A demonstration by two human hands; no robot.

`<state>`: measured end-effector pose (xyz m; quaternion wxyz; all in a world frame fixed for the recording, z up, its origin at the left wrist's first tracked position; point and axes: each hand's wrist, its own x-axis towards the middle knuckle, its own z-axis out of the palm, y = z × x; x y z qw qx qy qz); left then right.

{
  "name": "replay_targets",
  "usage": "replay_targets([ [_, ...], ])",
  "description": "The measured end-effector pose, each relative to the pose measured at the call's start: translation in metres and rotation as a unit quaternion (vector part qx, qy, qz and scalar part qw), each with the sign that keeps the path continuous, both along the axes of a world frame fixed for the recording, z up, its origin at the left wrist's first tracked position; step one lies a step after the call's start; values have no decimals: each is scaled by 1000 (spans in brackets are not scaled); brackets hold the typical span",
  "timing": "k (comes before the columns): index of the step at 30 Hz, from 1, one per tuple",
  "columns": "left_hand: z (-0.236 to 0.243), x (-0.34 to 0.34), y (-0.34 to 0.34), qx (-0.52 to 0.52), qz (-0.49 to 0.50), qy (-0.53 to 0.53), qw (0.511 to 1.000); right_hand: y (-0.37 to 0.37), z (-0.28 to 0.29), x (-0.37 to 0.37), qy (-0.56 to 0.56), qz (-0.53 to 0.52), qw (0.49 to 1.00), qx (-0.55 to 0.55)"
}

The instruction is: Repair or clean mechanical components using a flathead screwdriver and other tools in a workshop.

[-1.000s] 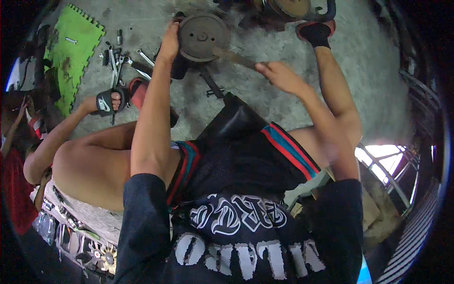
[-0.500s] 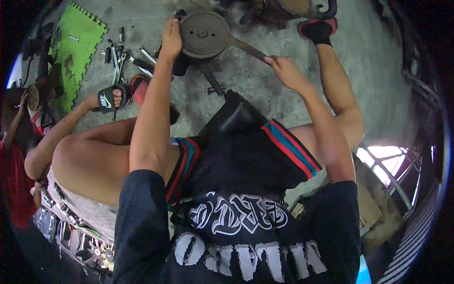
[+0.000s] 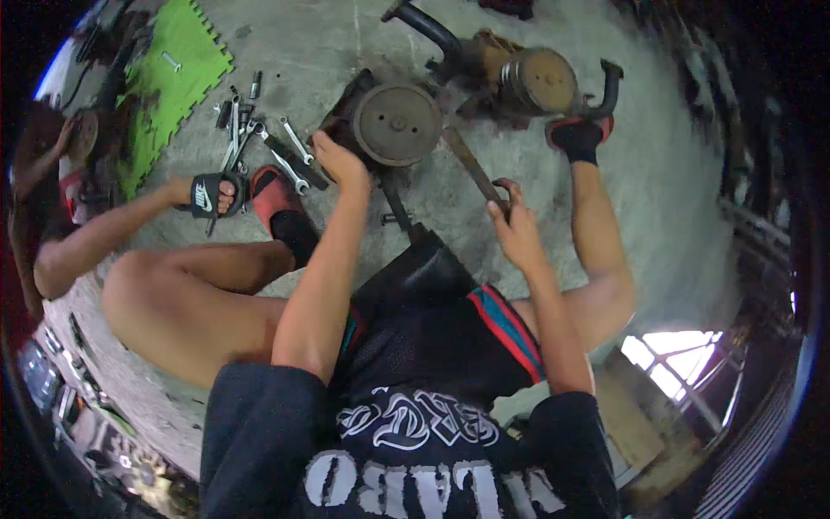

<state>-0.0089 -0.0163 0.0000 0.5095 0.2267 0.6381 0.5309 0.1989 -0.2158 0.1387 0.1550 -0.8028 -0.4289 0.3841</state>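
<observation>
Nearest the body, a dark bar (image 3: 397, 205) lies on the near side of the round disc (image 3: 398, 124), with a small bolt (image 3: 389, 220) beside it. To the disc's right and nearer than it, the right hand (image 3: 516, 229) has its fingers closed around a long flat bar (image 3: 471, 171); the bar slants toward the disc, its far end just beside the rim. Left of the disc, the left hand (image 3: 341, 164) rests its fingertips against the dark housing (image 3: 344, 108) behind it; whether they grip it or only steady it, I cannot tell.

The disc faces up, above the floor between the person's feet. Off to its left are a co-worker's black sandal (image 3: 206, 197) and a cluster of wrenches and sockets (image 3: 235, 130). Beyond the disc, to the right, stands a second machine part with a round, tan-topped face (image 3: 548, 80). Farther left of the disc lies a green mat (image 3: 186, 82) bearing a single wrench (image 3: 171, 60).
</observation>
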Motion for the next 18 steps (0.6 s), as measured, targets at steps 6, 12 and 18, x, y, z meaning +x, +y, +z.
replay_targets([
  [6,6,35,-36,33,-39,185,981,22,8,-35,-35,33,984,172],
  [12,9,-4,21,121,-265,30,956,22,23,-36,-8,22,978,209],
  [18,18,-2,13,21,-176,-63,982,20,52,-55,-16,-22,992,123],
])
